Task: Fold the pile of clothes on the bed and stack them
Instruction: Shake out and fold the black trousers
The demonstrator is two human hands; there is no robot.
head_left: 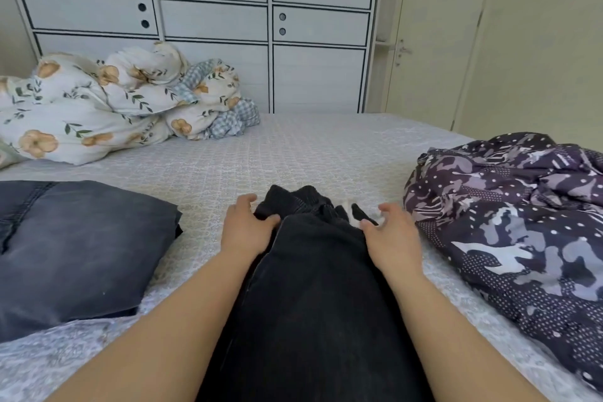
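Lying lengthwise down the bed point(293, 147), black trousers point(313, 287) are held at the far end.
The gathered waistband is pointed away from the person; it is gripped at its left edge by the left hand point(244, 228) and at its right by the right hand point(391, 232), between folded jeans point(75, 248) and a patterned pile point(515, 219).

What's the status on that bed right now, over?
Left hand and right hand grip black denim trousers at the waistband. Folded grey-blue jeans lie left. Crumpled purple patterned garment waits right. Nothing blocking.
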